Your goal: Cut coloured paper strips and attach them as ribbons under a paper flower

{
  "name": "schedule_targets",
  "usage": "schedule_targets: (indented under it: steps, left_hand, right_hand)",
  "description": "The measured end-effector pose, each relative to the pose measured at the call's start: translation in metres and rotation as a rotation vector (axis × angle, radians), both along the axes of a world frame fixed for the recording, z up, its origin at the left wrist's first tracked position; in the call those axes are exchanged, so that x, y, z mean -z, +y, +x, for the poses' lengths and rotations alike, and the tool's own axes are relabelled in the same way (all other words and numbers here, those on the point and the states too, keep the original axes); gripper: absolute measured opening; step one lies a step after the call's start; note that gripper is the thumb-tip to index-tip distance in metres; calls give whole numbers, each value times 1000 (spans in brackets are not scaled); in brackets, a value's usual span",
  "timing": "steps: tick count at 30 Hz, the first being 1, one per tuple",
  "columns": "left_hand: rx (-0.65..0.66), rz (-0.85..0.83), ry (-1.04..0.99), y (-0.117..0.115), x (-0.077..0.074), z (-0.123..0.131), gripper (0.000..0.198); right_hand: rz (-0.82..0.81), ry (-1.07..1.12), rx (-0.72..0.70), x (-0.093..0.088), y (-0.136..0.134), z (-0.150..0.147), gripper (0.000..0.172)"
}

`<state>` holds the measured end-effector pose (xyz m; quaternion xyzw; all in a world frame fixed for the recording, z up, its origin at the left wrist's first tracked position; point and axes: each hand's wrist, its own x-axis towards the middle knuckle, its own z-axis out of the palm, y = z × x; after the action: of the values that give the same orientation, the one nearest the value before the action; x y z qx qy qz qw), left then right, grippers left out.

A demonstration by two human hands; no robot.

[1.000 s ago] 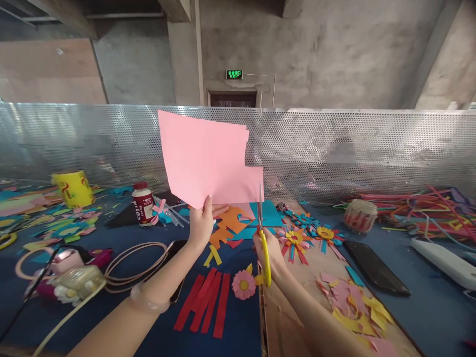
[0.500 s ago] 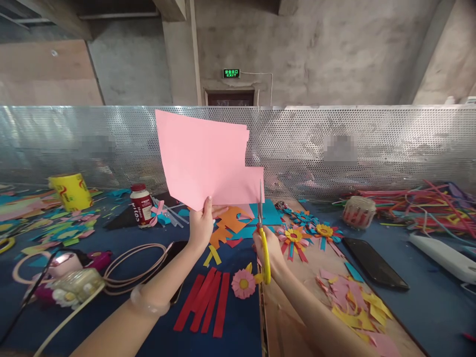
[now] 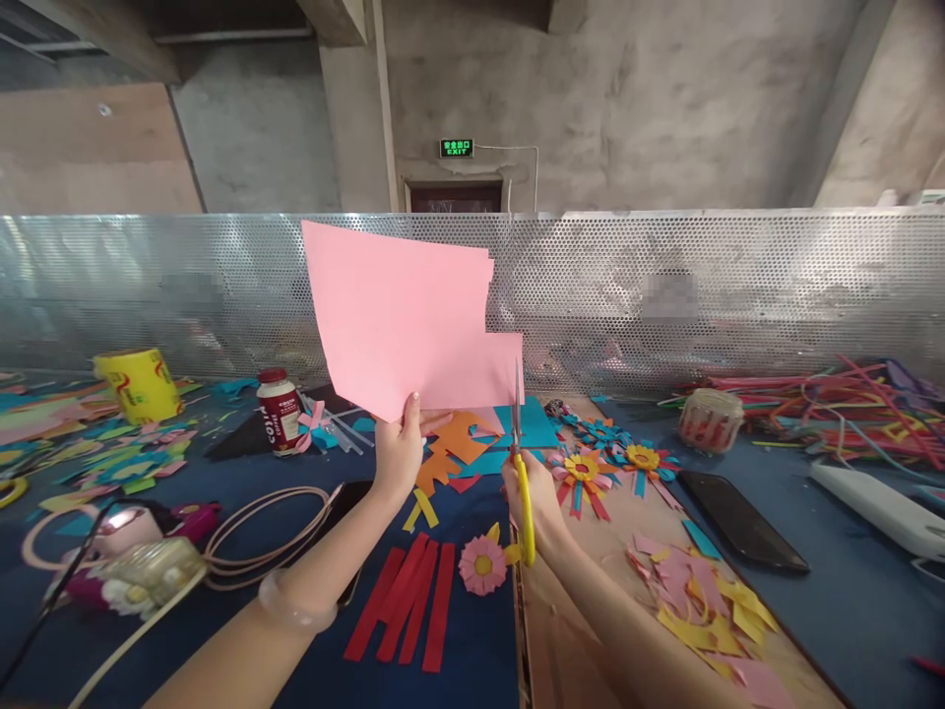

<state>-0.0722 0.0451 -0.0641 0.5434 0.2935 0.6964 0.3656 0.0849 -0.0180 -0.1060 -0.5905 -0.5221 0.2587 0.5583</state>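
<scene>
A large sheet of pink paper [image 3: 403,315] stands upright in front of me, with a notch cut from its right side. My left hand [image 3: 400,448] pinches its lower edge, thumb on the near face. My right hand [image 3: 537,492] is closed round the yellow-handled scissors [image 3: 526,512], whose blades point up at the sheet's lower right corner. The blades look almost closed there. Below, on the blue table, lie several red paper strips [image 3: 417,601] and a pink paper flower [image 3: 482,565] with a yellow centre. Orange paper scraps [image 3: 454,443] lie behind my left hand.
At left are a yellow tape roll [image 3: 140,384], a red-labelled bottle [image 3: 279,412], a coiled cable [image 3: 270,532] and a glue gun [image 3: 152,571]. Finished paper flowers [image 3: 583,468], a black phone [image 3: 742,522], paper scraps [image 3: 694,601] and a jar [image 3: 710,420] lie right. A perforated metal panel [image 3: 797,295] stands behind.
Hardly anything differs. The view has shifted slightly; both hands, the pink paper and the scissors keep nearly the same positions.
</scene>
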Motion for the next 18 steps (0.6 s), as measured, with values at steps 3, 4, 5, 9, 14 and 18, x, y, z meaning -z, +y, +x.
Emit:
schedule_targets:
  steps: [3, 4, 5, 9, 14, 18]
  left_hand:
    - [1, 5, 14, 0, 0, 0, 42]
    - [1, 8, 17, 0, 0, 0, 42]
    - [0, 11, 18, -1, -1, 0, 42]
    - [-3, 16, 14, -1, -1, 0, 41]
    - [-13, 3, 33, -1, 0, 0, 40]
    - [-15, 10, 32, -1, -1, 0, 39]
  right_hand:
    - [-7, -1, 3, 0, 0, 0, 20]
    - [-10, -3, 4, -1, 0, 0, 20]
    - [-10, -6, 4, -1, 0, 0, 20]
    - [2, -14, 5, -1, 0, 1, 20]
    - [8, -16, 8, 0, 0, 1, 20]
    - [6, -16, 1, 0, -1, 0, 21]
